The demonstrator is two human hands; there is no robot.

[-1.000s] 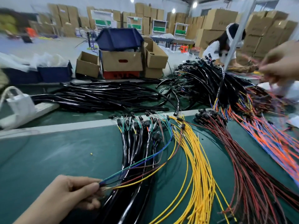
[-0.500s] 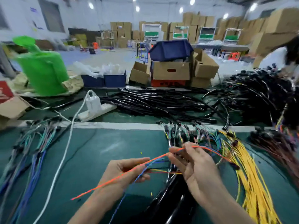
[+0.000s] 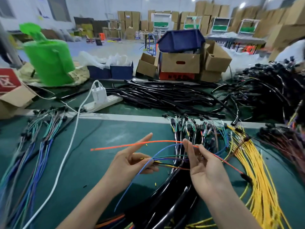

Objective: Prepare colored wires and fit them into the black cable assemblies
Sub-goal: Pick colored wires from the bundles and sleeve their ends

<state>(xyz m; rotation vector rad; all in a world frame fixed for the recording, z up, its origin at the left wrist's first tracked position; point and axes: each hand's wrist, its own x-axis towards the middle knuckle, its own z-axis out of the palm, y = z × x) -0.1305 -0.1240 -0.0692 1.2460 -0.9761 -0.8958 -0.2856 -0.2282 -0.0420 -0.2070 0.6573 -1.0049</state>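
Observation:
Over the green mat, my left hand [image 3: 130, 164] pinches a small bundle of colored wires [image 3: 166, 160], blue, green, red and yellow among them, with its index finger stretched out. My right hand [image 3: 203, 169] pinches an orange wire [image 3: 125, 145] between thumb and forefinger; the wire runs left past my left index finger and right toward the yellow wires [image 3: 257, 171]. A bundle of black cable assemblies [image 3: 171, 207] lies under both hands, its colored wire ends and connectors [image 3: 194, 128] fanned out at the far side.
A mixed wire bundle [image 3: 34, 149] lies at left beside a white cord [image 3: 66, 159]. Dark red wires [image 3: 285, 142] lie at far right. Behind are heaps of black cables [image 3: 168, 96], a power strip [image 3: 102, 103], cardboard boxes [image 3: 179, 63] and a green roll [image 3: 49, 61].
My right hand came back from the far right with an orange wire. Both hands now sit apart with the wire stretched between them, and my left index finger has straightened.

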